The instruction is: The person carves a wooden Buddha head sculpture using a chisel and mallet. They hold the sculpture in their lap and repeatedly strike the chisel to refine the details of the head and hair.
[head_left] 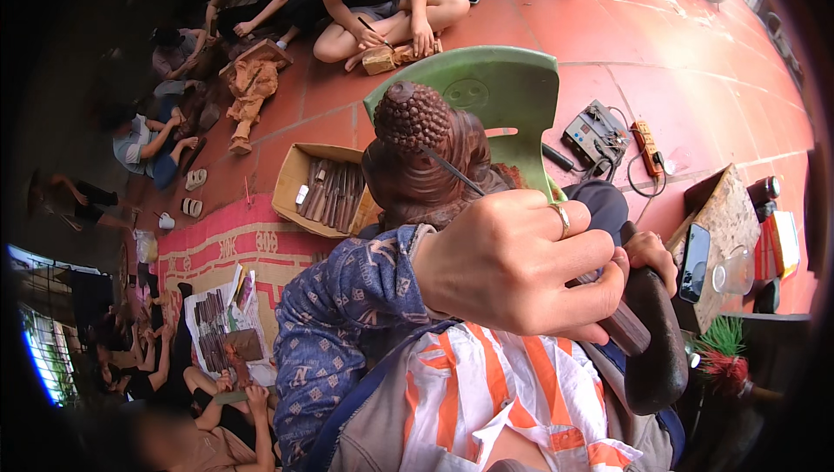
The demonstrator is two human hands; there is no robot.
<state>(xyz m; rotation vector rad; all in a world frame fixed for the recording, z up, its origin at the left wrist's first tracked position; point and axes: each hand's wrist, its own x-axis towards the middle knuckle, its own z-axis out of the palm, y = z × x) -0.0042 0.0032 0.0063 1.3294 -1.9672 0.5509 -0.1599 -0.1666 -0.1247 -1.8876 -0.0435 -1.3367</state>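
A dark brown carved wooden statue (439, 155), with a head covered in rounded curls, stands in front of me. My left hand (521, 264), in a blue patterned sleeve and wearing a ring, is closed round a carving chisel (627, 330). The thin metal blade points up and left, its tip at the side of the statue's head; whether it touches I cannot tell. On the right, my right hand (650, 257) is wrapped round a dark wooden mallet (657, 355). The mallet head hangs close beside the end of the chisel handle. My left hand hides part of the handle.
A green plastic chair (526, 94) is behind the statue. To its left, a cardboard box (295, 164) holds several chisels. A control box (598, 138), an orange power strip (647, 146) and a wooden block with a phone (695, 262) lie right. Several people sit carving on the left.
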